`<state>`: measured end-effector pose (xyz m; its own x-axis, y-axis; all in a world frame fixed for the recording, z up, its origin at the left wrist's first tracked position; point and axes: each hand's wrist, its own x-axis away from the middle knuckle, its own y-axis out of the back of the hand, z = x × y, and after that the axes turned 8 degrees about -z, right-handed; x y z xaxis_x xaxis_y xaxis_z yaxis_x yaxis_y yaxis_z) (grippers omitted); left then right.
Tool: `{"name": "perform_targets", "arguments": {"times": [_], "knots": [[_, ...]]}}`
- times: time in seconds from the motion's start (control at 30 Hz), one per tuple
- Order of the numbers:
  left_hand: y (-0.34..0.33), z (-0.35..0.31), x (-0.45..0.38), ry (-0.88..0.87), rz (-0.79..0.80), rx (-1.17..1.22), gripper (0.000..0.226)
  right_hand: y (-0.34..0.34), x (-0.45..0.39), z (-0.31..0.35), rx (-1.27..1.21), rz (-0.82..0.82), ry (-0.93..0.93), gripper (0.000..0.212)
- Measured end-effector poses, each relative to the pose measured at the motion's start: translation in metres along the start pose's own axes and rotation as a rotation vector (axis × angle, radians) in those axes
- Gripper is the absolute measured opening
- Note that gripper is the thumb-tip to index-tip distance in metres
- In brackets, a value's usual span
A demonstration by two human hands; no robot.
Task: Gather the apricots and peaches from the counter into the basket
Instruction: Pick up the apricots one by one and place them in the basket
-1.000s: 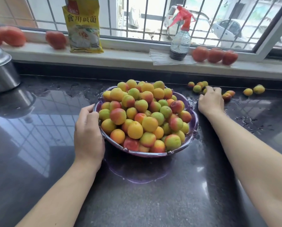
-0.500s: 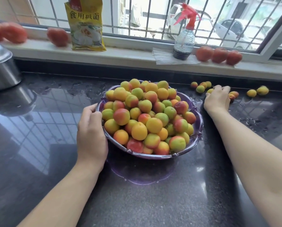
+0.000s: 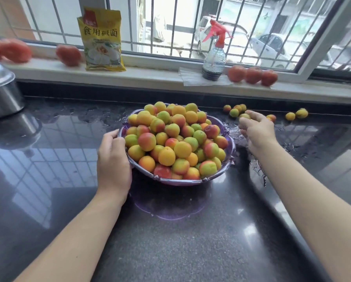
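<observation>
A purple plastic basket stands mid-counter, heaped with several yellow, green and red apricots and peaches. My left hand grips the basket's left rim. My right hand is lifted just right of the basket, fingers curled round a yellow-green apricot. Loose fruit lies on the counter behind it: a small cluster, one orange fruit and two yellow ones further right.
The dark glossy counter is wet around the basket. A steel pot sits far left. On the windowsill stand a yellow packet, a spray bottle and several red tomatoes, more at left.
My right hand has lifted from the counter near the loose fruit and drawn toward the basket, now holding an apricot. My left hand stays on the rim.
</observation>
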<state>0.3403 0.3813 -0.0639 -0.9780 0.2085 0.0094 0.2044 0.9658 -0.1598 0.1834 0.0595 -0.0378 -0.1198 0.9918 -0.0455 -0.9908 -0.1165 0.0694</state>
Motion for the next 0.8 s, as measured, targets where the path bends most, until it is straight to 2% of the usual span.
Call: {"name": "perform_targets", "arguments": {"times": [0.07, 0.17, 0.37, 0.5, 0.57, 0.8], "knots": [[0.001, -0.001, 0.000, 0.012, 0.010, 0.009, 0.031, 0.016, 0.030, 0.017, -0.097, 0.056, -0.035, 0.038], [0.001, -0.001, 0.000, 0.019, 0.022, 0.010, 0.029, 0.039, 0.079, 0.045, -0.075, 0.156, 0.008, 0.028], [0.003, 0.000, 0.000, 0.052, 0.062, 0.036, 0.036, 0.045, 0.162, 0.090, 0.325, 0.447, 0.429, 0.020], [0.004, 0.000, 0.002, 0.057, 0.079, 0.054, 0.036, 0.025, 0.180, 0.078, 0.610, 0.435, 0.736, 0.017], [0.005, 0.000, 0.001, 0.058, 0.081, 0.061, 0.035, 0.019, 0.181, 0.071, 0.699, 0.457, 0.829, 0.019], [0.005, 0.002, -0.001, 0.041, 0.079, 0.034, 0.035, 0.017, 0.177, 0.062, 0.773, 0.413, 0.939, 0.025]]}}
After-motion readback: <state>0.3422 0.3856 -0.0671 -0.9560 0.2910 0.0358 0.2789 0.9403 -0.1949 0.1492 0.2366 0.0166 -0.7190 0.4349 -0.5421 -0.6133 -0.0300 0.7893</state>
